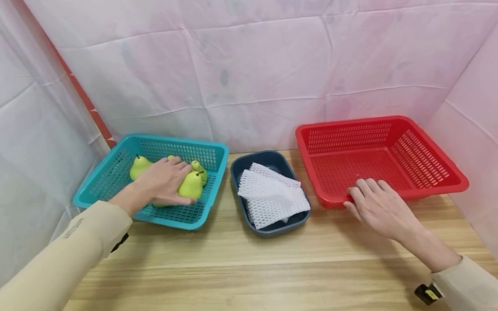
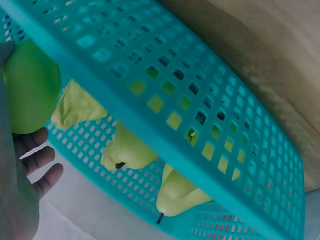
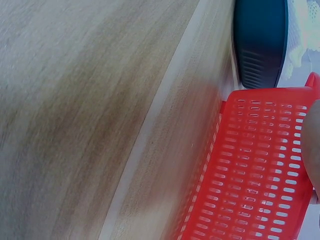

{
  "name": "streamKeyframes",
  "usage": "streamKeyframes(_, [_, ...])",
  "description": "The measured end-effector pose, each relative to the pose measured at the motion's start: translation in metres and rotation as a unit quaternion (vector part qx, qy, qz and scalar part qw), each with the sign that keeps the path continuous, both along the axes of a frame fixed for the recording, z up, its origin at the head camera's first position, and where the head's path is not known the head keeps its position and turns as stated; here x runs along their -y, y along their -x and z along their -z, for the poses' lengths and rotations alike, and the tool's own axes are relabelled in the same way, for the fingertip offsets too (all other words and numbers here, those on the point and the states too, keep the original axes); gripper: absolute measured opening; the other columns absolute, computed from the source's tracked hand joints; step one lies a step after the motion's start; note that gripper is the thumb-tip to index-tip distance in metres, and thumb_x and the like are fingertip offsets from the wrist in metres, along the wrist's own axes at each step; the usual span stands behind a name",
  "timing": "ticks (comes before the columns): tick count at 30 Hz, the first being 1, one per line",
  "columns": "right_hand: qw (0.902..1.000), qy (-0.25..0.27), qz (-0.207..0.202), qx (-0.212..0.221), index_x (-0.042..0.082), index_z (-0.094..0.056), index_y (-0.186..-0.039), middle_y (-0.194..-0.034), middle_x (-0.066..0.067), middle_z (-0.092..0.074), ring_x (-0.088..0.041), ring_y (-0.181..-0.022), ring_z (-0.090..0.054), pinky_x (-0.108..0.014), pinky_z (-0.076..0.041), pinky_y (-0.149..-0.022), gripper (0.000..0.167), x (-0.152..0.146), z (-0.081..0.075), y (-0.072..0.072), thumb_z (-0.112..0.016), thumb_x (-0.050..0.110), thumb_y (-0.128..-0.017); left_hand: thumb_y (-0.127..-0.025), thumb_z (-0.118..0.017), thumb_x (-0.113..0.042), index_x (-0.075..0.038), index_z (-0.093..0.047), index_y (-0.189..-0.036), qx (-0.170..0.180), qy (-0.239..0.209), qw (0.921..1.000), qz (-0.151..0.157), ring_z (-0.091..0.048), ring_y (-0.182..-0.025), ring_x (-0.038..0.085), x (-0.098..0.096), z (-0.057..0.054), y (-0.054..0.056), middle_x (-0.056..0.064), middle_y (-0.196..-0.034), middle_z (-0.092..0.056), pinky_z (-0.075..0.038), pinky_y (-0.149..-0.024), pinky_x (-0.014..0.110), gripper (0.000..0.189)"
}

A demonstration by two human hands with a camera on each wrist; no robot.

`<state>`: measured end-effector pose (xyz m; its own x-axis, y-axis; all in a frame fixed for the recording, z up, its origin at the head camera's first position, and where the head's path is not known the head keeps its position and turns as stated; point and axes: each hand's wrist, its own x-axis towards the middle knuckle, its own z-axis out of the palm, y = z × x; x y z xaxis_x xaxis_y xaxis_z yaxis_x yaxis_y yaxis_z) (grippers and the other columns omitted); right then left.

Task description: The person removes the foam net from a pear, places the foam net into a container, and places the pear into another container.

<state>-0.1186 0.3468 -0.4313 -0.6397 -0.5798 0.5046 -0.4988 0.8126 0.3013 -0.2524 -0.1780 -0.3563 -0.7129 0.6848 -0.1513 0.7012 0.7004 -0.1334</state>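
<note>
In the head view my left hand (image 1: pixel 163 181) reaches into a teal plastic basket (image 1: pixel 217 180) and holds a green pear (image 1: pixel 191 186) between thumb and fingers. The left wrist view shows that pear (image 2: pixel 32 87) in the hand (image 2: pixel 30 170), above the basket's floor. Several other pears (image 1: pixel 139 166) lie in the basket, partly hidden by the hand. My right hand (image 1: pixel 383 206) grips the near rim of a red plastic basket (image 1: pixel 440 189), its fingers bent over the edge and the thumb on the outer side. No fruit shows inside the red basket.
Between the baskets stands a dark blue plastic box (image 1: pixel 270 232) holding white foam net sleeves (image 1: pixel 277 198). All three containers sit on a wood-grain table (image 1: pixel 247 290). Pale cloth walls (image 1: pixel 257 71) close off the back and both sides.
</note>
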Motion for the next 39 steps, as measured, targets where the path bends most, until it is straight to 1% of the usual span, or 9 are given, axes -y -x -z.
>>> streamKeyframes(4, [1.0, 0.001, 0.0, 0.005, -0.003, -0.057, -0.098, -0.086, -0.017, -0.052, -0.035, -0.074, -0.049, -0.043, -0.041, -0.065, 0.053, -0.001, 0.001, 0.0, -0.028, 0.039, -0.113, -0.088, -0.068, -0.066, 0.0, -0.05, -0.15, 0.022, 0.041, 0.9989, 0.008, -0.052, -0.142, 0.044, -0.003, 0.008, 0.001, 0.021, -0.149, -0.06, -0.041, -0.119, 0.063, 0.092])
streamKeyframes(6, [1.0, 0.001, 0.0, 0.007, -0.003, -0.057, -0.098, -0.086, -0.017, -0.052, -0.036, -0.075, -0.05, -0.044, -0.041, -0.066, 0.053, -0.001, 0.001, 0.0, -0.028, 0.039, -0.113, -0.09, -0.067, -0.067, 0.0, -0.049, -0.152, 0.025, 0.062, 0.9977, 0.016, -0.05, -0.145, 0.044, -0.004, 0.011, 0.0, 0.02, -0.152, -0.058, -0.04, -0.119, 0.063, 0.093])
streamKeyframes(10, [1.0, 0.001, 0.001, 0.006, -0.003, -0.057, -0.098, -0.086, -0.017, -0.052, -0.036, -0.075, -0.051, -0.044, -0.041, -0.065, 0.053, 0.0, 0.001, 0.0, -0.029, 0.039, -0.113, -0.091, -0.064, -0.068, -0.001, -0.046, -0.154, 0.026, 0.102, 0.994, 0.029, -0.047, -0.149, 0.045, -0.007, 0.012, -0.001, 0.02, -0.156, -0.054, -0.04, -0.119, 0.063, 0.094])
streamKeyframes(16, [1.0, 0.0, -0.001, 0.005, -0.003, -0.057, -0.098, -0.086, -0.017, -0.052, -0.035, -0.074, -0.05, -0.043, -0.04, -0.064, 0.054, 0.0, 0.001, -0.001, -0.028, 0.04, -0.114, -0.093, -0.064, -0.068, -0.001, -0.044, -0.155, 0.038, 0.123, 0.9914, 0.027, -0.047, -0.148, 0.044, -0.009, 0.015, -0.001, 0.02, -0.158, -0.052, -0.041, -0.118, 0.062, 0.093])
streamKeyframes(23, [1.0, 0.004, -0.004, 0.002, -0.003, -0.057, -0.097, -0.086, -0.017, -0.052, -0.035, -0.074, -0.05, -0.043, -0.04, -0.063, 0.052, -0.001, 0.001, 0.0, -0.03, 0.039, -0.113, -0.092, -0.067, -0.066, -0.002, -0.047, -0.153, 0.04, 0.121, 0.9916, 0.023, -0.049, -0.146, 0.044, -0.01, 0.018, 0.001, 0.018, -0.156, -0.054, -0.044, -0.116, 0.062, 0.09])
streamKeyframes(28, [0.9999, 0.007, -0.007, 0.004, -0.002, -0.057, -0.097, -0.086, -0.017, -0.052, -0.034, -0.073, -0.049, -0.043, -0.04, -0.063, 0.055, 0.0, 0.0, -0.001, -0.026, 0.04, -0.114, -0.091, -0.07, -0.064, -0.002, -0.047, -0.153, 0.059, 0.116, 0.9915, 0.011, -0.046, -0.148, 0.046, -0.009, 0.018, 0.003, 0.019, -0.158, -0.053, -0.04, -0.119, 0.063, 0.091])
streamKeyframes(32, [0.9999, 0.009, -0.011, 0.003, -0.003, -0.057, -0.096, -0.085, -0.017, -0.052, -0.034, -0.072, -0.048, -0.043, -0.04, -0.063, 0.057, 0.001, -0.001, -0.001, -0.025, 0.04, -0.115, -0.091, -0.071, -0.064, -0.002, -0.044, -0.156, 0.082, 0.098, 0.9918, -0.01, -0.042, -0.151, 0.049, -0.007, 0.02, 0.005, 0.02, -0.161, -0.05, -0.037, -0.121, 0.065, 0.093])
streamKeyframes(35, [0.9999, 0.007, -0.007, 0.006, -0.003, -0.057, -0.096, -0.085, -0.017, -0.052, -0.034, -0.073, -0.048, -0.043, -0.04, -0.064, 0.056, 0.001, -0.001, -0.001, -0.026, 0.04, -0.114, -0.091, -0.072, -0.064, -0.003, -0.041, -0.158, 0.104, 0.08, 0.9907, -0.033, -0.038, -0.153, 0.05, -0.004, 0.023, 0.008, 0.02, -0.163, -0.047, -0.034, -0.122, 0.067, 0.096])
streamKeyframes(39, [0.9999, 0.007, -0.003, 0.008, -0.002, -0.057, -0.097, -0.086, -0.017, -0.053, -0.034, -0.074, -0.049, -0.044, -0.04, -0.065, 0.057, 0.0, -0.001, 0.0, -0.025, 0.041, -0.114, -0.09, -0.074, -0.063, -0.004, -0.04, -0.158, 0.129, 0.047, 0.9885, -0.064, -0.037, -0.153, 0.052, 0.0, 0.025, 0.01, 0.021, -0.162, -0.048, -0.033, -0.122, 0.069, 0.096])
